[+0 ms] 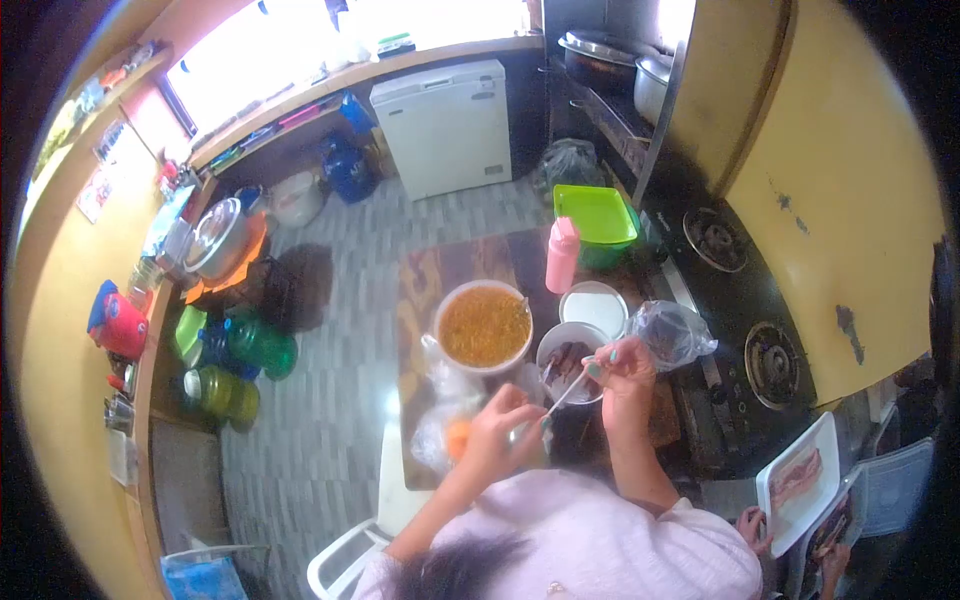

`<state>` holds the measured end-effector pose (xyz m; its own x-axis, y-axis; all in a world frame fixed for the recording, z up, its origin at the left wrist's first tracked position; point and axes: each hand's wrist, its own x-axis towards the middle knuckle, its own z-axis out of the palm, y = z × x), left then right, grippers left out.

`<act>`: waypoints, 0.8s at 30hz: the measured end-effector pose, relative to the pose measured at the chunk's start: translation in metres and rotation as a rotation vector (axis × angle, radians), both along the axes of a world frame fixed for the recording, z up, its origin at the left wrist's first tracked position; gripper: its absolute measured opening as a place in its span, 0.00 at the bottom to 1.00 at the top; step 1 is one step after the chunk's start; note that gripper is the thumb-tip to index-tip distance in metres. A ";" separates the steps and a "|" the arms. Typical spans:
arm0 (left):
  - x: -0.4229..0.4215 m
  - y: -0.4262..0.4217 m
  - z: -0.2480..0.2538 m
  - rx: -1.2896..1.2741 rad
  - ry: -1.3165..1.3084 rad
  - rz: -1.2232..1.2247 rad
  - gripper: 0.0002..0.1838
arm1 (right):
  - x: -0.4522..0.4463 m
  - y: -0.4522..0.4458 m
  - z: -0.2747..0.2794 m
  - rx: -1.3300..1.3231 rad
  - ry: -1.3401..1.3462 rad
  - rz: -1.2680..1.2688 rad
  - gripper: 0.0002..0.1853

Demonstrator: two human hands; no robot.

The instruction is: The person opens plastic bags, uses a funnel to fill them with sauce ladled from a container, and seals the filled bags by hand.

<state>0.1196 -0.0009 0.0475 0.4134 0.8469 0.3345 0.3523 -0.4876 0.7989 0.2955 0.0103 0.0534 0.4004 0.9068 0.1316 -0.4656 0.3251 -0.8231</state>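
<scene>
A thin whitish strip (567, 394) is stretched between my two hands, over the near side of a white bowl (548, 345) with dark brown pieces in it. My left hand (497, 432) pinches its lower end, close to an orange item (458, 438) among clear plastic bags (440, 385). Closed on the upper end is my right hand (622, 370), at the bowl's right rim. What the strip is made of cannot be made out. Beyond my left hand stands a large white bowl of orange-brown soupy food (486, 327).
A white lid (594, 308), pink bottle (562, 255), green-lidded container (596, 215) and clear plastic bag (672, 334) surround the bowls. The black gas stove (745, 300) is to the right. At lower right, another person's hand (754, 530) holds a white tray (822, 450) with meat.
</scene>
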 end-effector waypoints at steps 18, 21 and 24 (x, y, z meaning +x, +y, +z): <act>-0.063 0.000 -0.058 -0.187 -0.287 0.451 0.16 | 0.045 0.019 -0.039 -0.271 -0.947 0.015 0.10; -0.071 -0.004 -0.071 -0.191 -0.195 0.482 0.13 | 0.042 0.014 -0.052 -0.364 -0.933 0.068 0.12; -0.071 -0.003 -0.091 -0.180 -0.058 0.400 0.12 | 0.039 0.012 -0.054 -0.373 -0.874 0.093 0.11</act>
<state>0.0486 -0.0038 -0.0431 0.0262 0.9833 0.1801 0.4374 -0.1732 0.8824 0.3345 0.0224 -0.0008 0.2210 0.9742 0.0461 0.3521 -0.0357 -0.9353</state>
